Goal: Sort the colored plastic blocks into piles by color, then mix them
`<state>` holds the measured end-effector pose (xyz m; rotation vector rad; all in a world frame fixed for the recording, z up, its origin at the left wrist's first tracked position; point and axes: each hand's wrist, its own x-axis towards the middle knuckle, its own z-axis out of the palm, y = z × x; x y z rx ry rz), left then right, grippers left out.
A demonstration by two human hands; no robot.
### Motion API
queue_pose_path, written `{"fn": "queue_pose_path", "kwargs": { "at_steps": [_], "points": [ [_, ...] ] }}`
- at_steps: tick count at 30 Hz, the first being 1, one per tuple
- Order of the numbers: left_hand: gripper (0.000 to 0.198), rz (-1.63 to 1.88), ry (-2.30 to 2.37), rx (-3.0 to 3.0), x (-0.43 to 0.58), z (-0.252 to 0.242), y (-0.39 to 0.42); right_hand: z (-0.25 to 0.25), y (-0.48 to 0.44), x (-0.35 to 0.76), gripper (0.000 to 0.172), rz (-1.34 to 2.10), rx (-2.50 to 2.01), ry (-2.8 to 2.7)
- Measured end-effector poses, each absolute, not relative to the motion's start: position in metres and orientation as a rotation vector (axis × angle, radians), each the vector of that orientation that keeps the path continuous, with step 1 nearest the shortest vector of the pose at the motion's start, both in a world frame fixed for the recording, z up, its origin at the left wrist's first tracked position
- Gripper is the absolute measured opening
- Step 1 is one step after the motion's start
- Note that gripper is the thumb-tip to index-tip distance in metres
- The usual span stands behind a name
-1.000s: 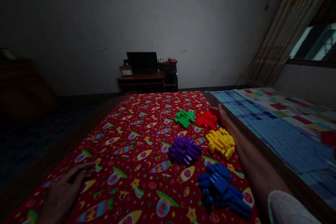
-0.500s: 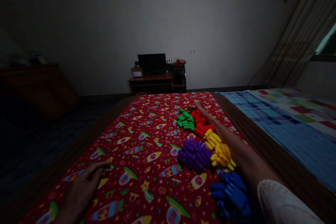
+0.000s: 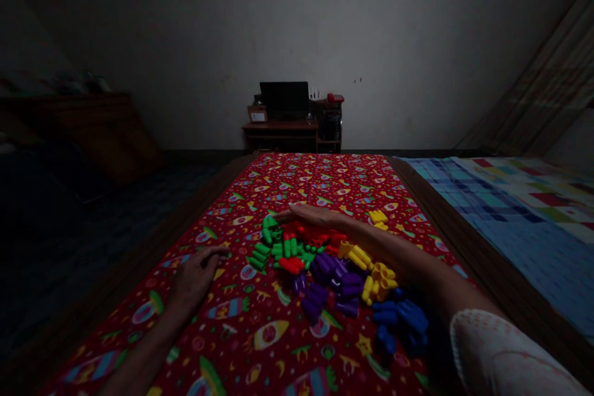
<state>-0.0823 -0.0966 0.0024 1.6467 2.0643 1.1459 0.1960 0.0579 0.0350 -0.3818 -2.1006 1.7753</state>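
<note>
My right hand (image 3: 309, 215) lies on its edge behind the red blocks (image 3: 320, 238), fingers stretched out to the left beside the green blocks (image 3: 260, 255). Its forearm curves round the far side of the heap. Purple blocks (image 3: 331, 275) lie in the middle, yellow blocks (image 3: 379, 283) to their right and blue blocks (image 3: 403, 320) nearest the white sleeve. A few yellow pieces (image 3: 378, 217) sit beyond the forearm. Left of the heap, my left hand (image 3: 197, 269) rests on the red patterned cloth (image 3: 273, 334), its fingers loosely bent and apart, holding nothing.
A desk (image 3: 281, 126) with a black monitor (image 3: 284, 99) stands against the far wall. On the right lies blue checked bedding (image 3: 464, 198). A wooden cabinet (image 3: 99, 130) is at the left, and a curtain (image 3: 533, 86) hangs at the right.
My right hand has swept left, and the green, red and purple blocks have shifted left and spread out. My left hand appears farther forward and right. The view has shifted.
</note>
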Motion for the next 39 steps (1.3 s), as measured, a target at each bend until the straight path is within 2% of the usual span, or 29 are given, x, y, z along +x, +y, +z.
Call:
{"fn": "queue_pose_path", "kwargs": {
  "at_steps": [2, 5, 9, 11, 15, 19, 22, 29, 31, 34, 39],
  "points": [
    [0.035, 1.142, 2.043, 1.625, -0.082, 0.001, -0.096, 0.047, 0.057, 0.217, 0.076, 1.672, -0.507, -2.060],
    [0.035, 1.149, 2.017, 1.646, -0.083, -0.003, -0.094, 0.058, 0.059, 0.289, 0.072, 1.283, -0.871, -1.903],
    [0.034, 1.319, 2.020, 1.963, -0.069, -0.007, -0.092, 0.037, 0.044, 0.395, 0.066, 0.863, -1.307, -1.654],
    [0.035, 1.377, 1.888, 2.242, -0.044, -0.004, -0.098, 0.015, 0.031, 0.420, 0.066, 0.882, -1.475, -1.511],
    [0.038, 1.122, 1.187, 2.835, 0.049, 0.016, -0.136, -0.014, 0.006, 0.407, 0.063, 0.989, -1.426, -1.509],
    [0.037, 0.712, 0.339, 3.177, 0.157, 0.029, -0.184, -0.002, -0.008, 0.358, 0.067, 1.068, -1.240, -1.644],
    [0.031, 0.574, 0.059, 3.245, 0.209, 0.019, -0.197, 0.012, -0.011, 0.319, 0.070, 1.150, -1.118, -1.727],
    [0.021, 0.580, 0.325, 3.307, 0.203, 0.004, -0.158, 0.035, 0.003, 0.267, 0.079, 1.447, -0.897, -1.731],
    [0.021, 0.573, 0.511, 3.313, 0.186, 0.011, -0.147, 0.043, 0.001, 0.283, 0.076, 1.344, -0.899, -1.774],
    [0.021, 0.566, 0.789, 3.305, 0.161, 0.019, -0.133, 0.044, -0.016, 0.332, 0.069, 1.016, -1.101, -1.841],
    [0.023, 0.551, 1.063, 3.233, 0.120, 0.020, -0.116, -0.004, -0.068, 0.395, 0.071, 0.676, -1.358, -1.827]
  ]
}}
